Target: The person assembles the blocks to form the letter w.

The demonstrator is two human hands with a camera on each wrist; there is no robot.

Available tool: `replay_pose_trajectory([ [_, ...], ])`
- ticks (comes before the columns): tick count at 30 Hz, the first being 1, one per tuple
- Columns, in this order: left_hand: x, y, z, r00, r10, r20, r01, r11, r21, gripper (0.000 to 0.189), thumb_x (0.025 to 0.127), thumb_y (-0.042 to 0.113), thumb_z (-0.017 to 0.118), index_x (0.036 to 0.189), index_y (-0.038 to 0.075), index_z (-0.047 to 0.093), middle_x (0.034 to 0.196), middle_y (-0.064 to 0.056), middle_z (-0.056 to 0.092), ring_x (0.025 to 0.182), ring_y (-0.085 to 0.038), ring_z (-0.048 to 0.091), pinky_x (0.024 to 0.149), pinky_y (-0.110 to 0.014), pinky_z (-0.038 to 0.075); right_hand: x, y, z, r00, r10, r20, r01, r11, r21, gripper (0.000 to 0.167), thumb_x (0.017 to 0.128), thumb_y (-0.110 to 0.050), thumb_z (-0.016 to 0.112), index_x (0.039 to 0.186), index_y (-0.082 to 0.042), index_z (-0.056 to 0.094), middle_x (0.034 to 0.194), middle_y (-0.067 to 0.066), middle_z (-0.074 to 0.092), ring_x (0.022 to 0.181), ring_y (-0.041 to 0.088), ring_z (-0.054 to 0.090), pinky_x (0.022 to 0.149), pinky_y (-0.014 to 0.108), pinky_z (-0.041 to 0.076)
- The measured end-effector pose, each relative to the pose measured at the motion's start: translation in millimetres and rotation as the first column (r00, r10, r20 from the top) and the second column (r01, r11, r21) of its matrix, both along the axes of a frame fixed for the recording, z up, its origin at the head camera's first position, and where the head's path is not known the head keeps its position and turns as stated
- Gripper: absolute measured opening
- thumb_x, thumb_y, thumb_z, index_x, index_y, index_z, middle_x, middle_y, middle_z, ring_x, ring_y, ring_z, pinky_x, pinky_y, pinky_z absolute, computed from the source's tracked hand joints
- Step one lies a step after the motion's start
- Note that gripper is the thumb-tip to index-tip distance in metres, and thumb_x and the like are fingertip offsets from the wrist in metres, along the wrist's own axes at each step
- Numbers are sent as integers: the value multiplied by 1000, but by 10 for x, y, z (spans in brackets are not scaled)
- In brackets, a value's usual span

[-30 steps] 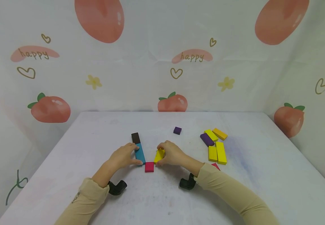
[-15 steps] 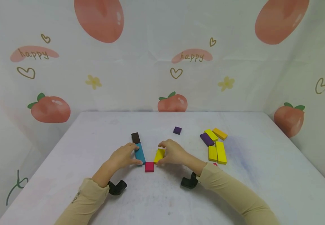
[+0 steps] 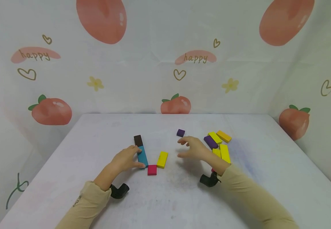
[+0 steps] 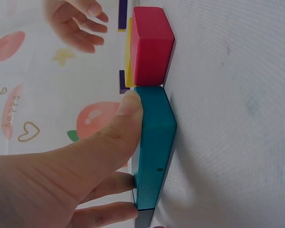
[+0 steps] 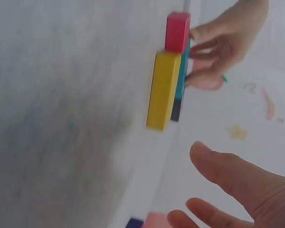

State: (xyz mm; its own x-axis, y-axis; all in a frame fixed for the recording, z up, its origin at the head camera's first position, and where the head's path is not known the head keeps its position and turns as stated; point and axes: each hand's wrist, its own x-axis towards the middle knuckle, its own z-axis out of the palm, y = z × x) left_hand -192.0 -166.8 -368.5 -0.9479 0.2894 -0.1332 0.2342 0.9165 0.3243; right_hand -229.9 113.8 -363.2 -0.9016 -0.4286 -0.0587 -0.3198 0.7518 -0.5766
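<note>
One white backdrop (image 3: pixel 142 86) printed with peaches can be seen at the back, with one pale surface (image 3: pixel 165 203) in front of it. Two beige sleeves (image 3: pixel 85 203) are stretched over that. Two bare hands are shown: by the left hand (image 3: pixel 125 158) a blue block (image 3: pixel 144 158) is held lengthwise, thumb near one end and the other fingers by the far end, while the right hand (image 3: pixel 194 149) is held above the surface, fingers spread and loosely bent.

Eleven blocks can be counted: four yellow, two purple, two red, one orange, one blue, one dark. Six of those are bunched in a cluster (image 3: pixel 225 152) on the right, one red mostly covered by the right arm.

The blue block is laid flat left of centre, long and plain, teal down the side, where a tiny dark speck can be made out. A yellow block (image 3: pixel 162 159), a bit shorter, is slanted the other way across the gap. The blue one's ends are met by a dark block (image 3: pixel 138 140) and a squarish red block (image 3: pixel 152 170). One small purple block (image 3: pixel 180 133) is set farther back.
</note>
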Motion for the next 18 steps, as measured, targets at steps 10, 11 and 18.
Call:
replay_pose_trajectory([
  [10, 16, 13, 29, 1000, -4, 3, 4, 1000, 7, 67, 76, 37, 75, 128, 0, 52, 136, -24, 48, 122, -40, 49, 101, -51, 44, -130, 583, 73, 996, -27, -83, 24, 999, -46, 46, 82, -16, 71, 122, 2, 56, 119, 23, 60, 103, 38, 57, 92, 48, 50],
  [11, 15, 12, 26, 1000, -6, 1, 6, 1000, 4, 67, 76, 37, 75, 128, 0, 52, 136, -24, 48, 122, -40, 49, 101, -51, 44, -147, 640, 78, 995, -30, -93, 26, 999, -44, 46, 82, -15, 70, 122, 3, 55, 119, 24, 60, 103, 39, 57, 91, 49, 50],
  [18, 15, 10, 13, 1000, -10, -5, 10, 1000, 7, 67, 77, 37, 75, 127, -1, 53, 135, -24, 48, 121, -40, 49, 100, -51, 44, -284, 969, 53, 995, -19, -97, 22, 999, 31, 47, 83, -9, 67, 127, 2, 51, 124, 25, 56, 111, 43, 54, 93, 52, 49],
])
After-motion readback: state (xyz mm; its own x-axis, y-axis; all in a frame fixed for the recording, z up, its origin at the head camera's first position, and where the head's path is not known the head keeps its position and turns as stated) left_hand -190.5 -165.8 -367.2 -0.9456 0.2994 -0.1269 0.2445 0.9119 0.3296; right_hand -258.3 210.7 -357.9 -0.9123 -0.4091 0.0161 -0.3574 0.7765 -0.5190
